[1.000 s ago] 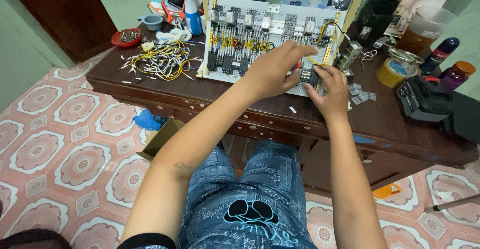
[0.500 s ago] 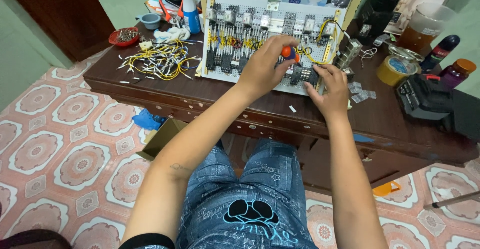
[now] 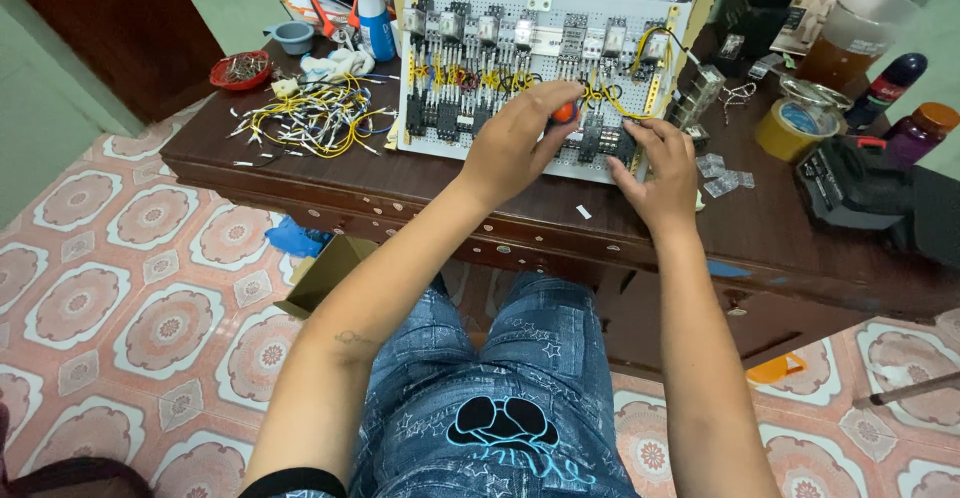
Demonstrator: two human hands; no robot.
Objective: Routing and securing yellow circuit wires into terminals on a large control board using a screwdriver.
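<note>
Head view. The wiring board [image 3: 560,68], a white perforated panel with rows of relays and yellow jumper wires, lies on the dark wooden table [image 3: 420,193]. Its long axis runs left to right across the frame, and its far edge is raised, so its face tilts toward the person.

The left hand [image 3: 515,143] is closed around a screwdriver [image 3: 565,112]. Only the orange-red handle end shows between the fingers. The shaft and tip are hidden by the hand, so the direction of the tool cannot be read with certainty; the handle end lies toward the board's middle rows.

The right hand [image 3: 660,168] rests on the lower right part of the board, fingers curled over a black component [image 3: 600,138]. Whether the fingers grip it or only press on it cannot be determined. The two hands are near each other but apart.

A bundle of loose yellow and white wires [image 3: 310,118] lies on the table left of the board. A roll of tape [image 3: 788,128] and a black case [image 3: 850,183] sit to the right. A blue spray bottle [image 3: 375,18] stands behind the wires; its top is cut off by the frame edge. Items behind the board are partly hidden and hard to identify.
</note>
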